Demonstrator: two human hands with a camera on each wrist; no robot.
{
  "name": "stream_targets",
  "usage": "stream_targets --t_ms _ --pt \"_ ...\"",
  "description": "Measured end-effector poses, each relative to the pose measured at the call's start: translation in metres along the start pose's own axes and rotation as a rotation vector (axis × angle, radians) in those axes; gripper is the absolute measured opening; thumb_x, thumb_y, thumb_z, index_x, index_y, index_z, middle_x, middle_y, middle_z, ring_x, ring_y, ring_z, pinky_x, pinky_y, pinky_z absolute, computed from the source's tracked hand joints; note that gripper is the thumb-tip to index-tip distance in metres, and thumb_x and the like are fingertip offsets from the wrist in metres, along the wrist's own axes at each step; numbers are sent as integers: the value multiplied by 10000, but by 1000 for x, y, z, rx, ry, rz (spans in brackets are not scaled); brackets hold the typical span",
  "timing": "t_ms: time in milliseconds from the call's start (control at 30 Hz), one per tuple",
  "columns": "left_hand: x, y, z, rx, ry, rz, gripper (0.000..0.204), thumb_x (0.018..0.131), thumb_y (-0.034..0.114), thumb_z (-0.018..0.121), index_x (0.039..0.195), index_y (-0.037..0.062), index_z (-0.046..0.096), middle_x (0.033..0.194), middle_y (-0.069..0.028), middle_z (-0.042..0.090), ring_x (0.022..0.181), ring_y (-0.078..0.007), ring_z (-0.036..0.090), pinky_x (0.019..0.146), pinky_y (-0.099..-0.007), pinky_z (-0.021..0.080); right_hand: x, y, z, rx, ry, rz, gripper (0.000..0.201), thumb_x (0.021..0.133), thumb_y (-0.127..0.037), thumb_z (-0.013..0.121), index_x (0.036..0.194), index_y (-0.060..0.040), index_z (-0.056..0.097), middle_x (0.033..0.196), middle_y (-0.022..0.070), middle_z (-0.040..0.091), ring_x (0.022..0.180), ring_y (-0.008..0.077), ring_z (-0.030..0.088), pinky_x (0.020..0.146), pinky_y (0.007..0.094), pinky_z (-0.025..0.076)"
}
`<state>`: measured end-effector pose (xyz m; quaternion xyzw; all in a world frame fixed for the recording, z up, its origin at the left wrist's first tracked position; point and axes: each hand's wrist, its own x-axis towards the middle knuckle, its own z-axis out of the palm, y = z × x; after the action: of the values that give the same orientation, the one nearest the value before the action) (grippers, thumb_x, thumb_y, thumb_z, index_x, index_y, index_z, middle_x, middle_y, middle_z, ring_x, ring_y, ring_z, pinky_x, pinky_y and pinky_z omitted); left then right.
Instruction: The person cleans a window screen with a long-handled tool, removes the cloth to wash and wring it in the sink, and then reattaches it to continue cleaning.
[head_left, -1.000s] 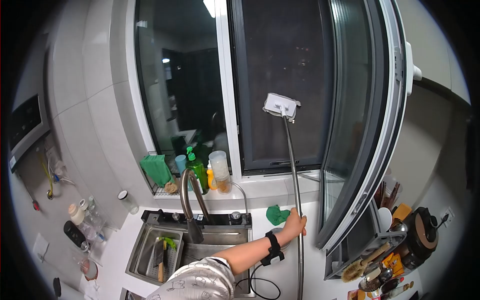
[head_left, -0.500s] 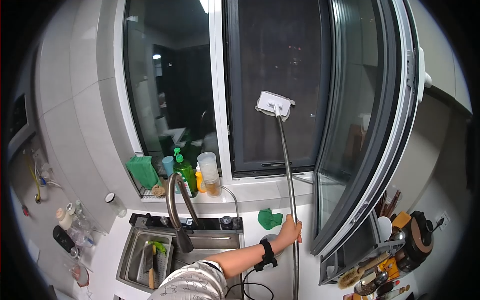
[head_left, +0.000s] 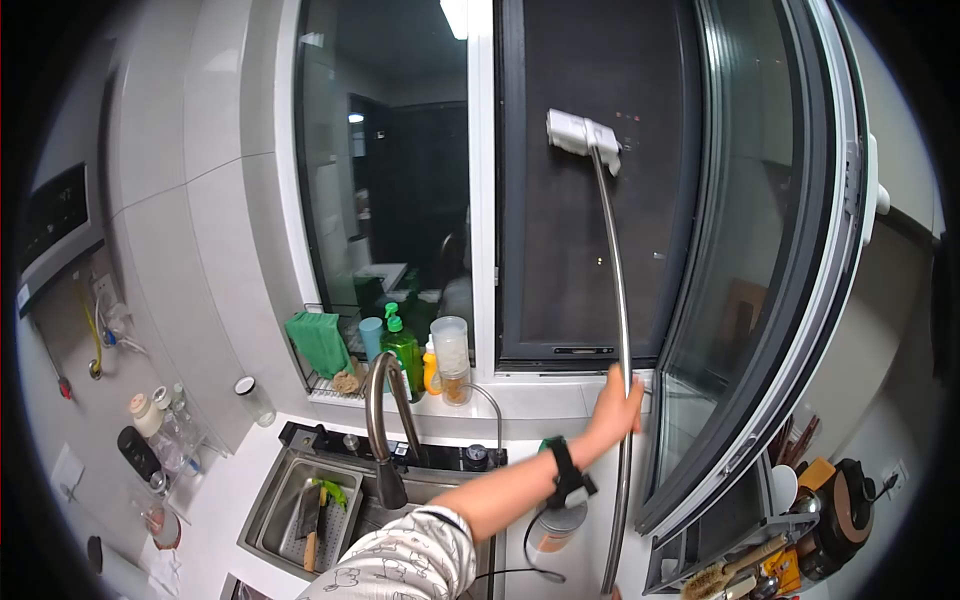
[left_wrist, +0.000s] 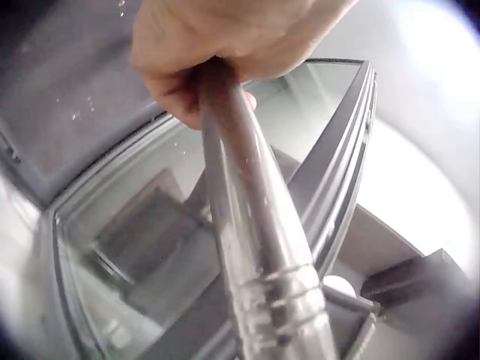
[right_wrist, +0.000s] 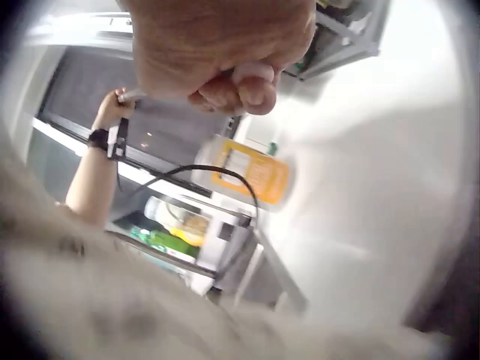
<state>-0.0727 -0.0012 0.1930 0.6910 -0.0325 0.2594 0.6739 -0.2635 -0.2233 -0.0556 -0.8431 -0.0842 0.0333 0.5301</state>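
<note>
My left hand [head_left: 612, 408] curls round the metal pole of a flat mop [head_left: 618, 285], in front of the windowsill. The pole rises to the white mop head [head_left: 578, 133], which overlaps the dark window screen [head_left: 600, 250] and sits tilted there. Close up in the left wrist view, the ridged steel tube [left_wrist: 251, 202] comes out of my fist. My right hand [right_wrist: 225, 49] is curled in the right wrist view, with the pale round end of the pole [right_wrist: 253, 73] showing between its fingers. In the head view only a sliver of it shows at the bottom edge.
An open window sash [head_left: 770, 350] stands right of the pole. Below my left arm are a sink [head_left: 270, 500] holding a knife, a faucet [head_left: 378, 420], and an orange-labelled canister [right_wrist: 259, 176]. Bottles [head_left: 403, 350] line the sill; a utensil rack [head_left: 690, 560] stands at right.
The mop head has gone up the screen and tipped. My left hand has risen with the pole, now near the sill's height, and the head view has shifted.
</note>
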Motion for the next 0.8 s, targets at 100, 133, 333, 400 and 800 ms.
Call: stream_targets --t_ms 100,133,333,400,800 --pt "51 37 -19 -89 -48 139 183 904 181 435 926 37 325 571 -37 416 360 -131 444 362 -286 433 35 -66 -8 -14 60 -280 436 893 -213 428 1305 -80 371 742 156 551 606 242 506 578 352 414" --pt "62 57 -23 -85 -47 122 197 901 193 447 914 41 322 576 -39 414 355 -128 437 357 -278 433 44 -81 -10 -1 -33 -190 453 893 -204 423 1322 -78 346 714 154 535 584 227 495 571 342 414" --pt "106 121 -55 -87 -22 51 248 922 306 413 876 70 353 555 8 381 372 -81 381 362 -255 402 67 -168 24 45 95 -609 522 900 -195 417 1373 -88 223 729 199 586 655 289 600 592 369 455" --pt "103 112 -61 -88 -28 32 241 923 302 413 886 71 356 550 10 378 372 -82 381 360 -256 395 75 -141 43 -98 18 -543 556 903 -211 417 1388 -117 163 809 233 605 738 336 615 642 398 456" --pt "11 -8 -29 -31 52 -58 275 922 282 412 935 13 353 476 -28 414 339 -137 438 340 -284 385 -6 -50 -10 -159 -246 -150 552 912 -243 425 1380 -111 164 948 242 474 853 380 488 710 405 394"
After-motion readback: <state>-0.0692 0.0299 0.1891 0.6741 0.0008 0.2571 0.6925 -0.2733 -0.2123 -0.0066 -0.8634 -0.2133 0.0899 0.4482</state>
